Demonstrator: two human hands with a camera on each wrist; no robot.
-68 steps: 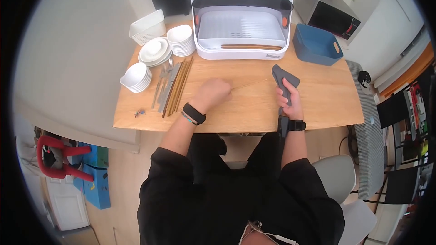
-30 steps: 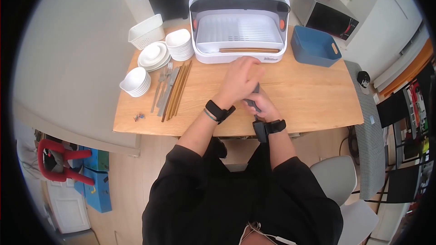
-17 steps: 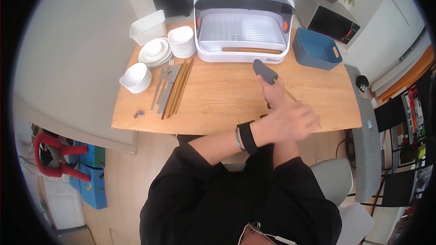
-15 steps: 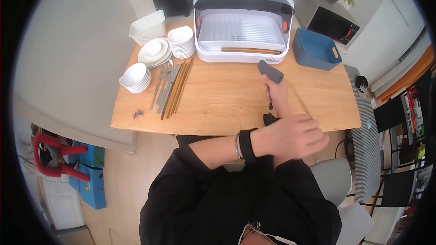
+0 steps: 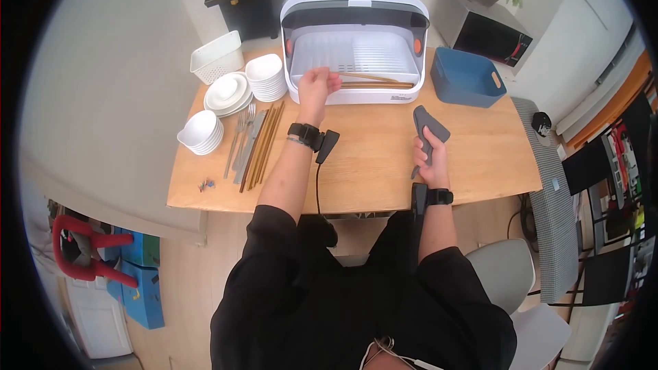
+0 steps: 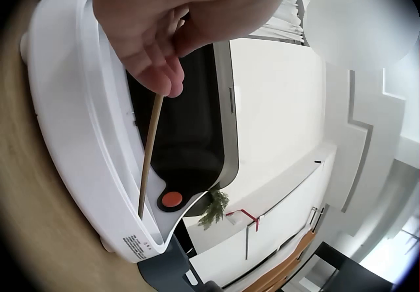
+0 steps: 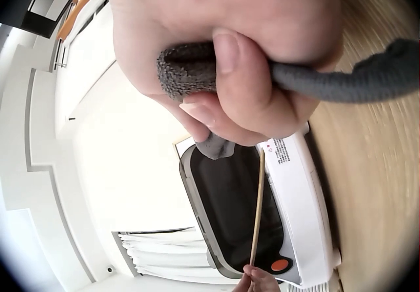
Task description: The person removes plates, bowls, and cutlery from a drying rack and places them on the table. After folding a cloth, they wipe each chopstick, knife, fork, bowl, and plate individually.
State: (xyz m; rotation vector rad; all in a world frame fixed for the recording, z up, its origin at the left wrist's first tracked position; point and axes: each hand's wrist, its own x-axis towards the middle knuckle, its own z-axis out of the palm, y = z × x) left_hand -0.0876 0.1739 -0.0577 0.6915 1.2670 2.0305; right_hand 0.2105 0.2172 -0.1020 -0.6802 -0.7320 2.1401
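Note:
My left hand [image 5: 319, 92] pinches one end of a thin wooden chopstick [image 6: 151, 151] at the front left of a white dish storage box [image 5: 356, 98] with a raised dark lid. The chopstick slants rightward over the box's front trough, its far tip low near the trough's right end in the left wrist view. Other brown chopsticks [image 5: 387, 85] lie along that trough. Out to the right, above the wooden table, my right hand [image 5: 433, 159] grips a folded grey cloth [image 5: 437, 130]; part of it hangs below the fist.
Left on the table [image 5: 363, 178] are stacked white bowls [image 5: 266, 77], plates [image 5: 229, 101], forks [image 5: 236, 138], knives [image 5: 248, 144] and several chopsticks [image 5: 269, 144]. A white basket [image 5: 216, 57] stands behind them. A blue bin [image 5: 468, 79] is right of the box. Small scraps [image 5: 205, 184] lie front left.
Half a second ago the left hand held the chopstick low at the right, across the right forearm. It has moved up and left to the box, while the right hand with the cloth shifted slightly right.

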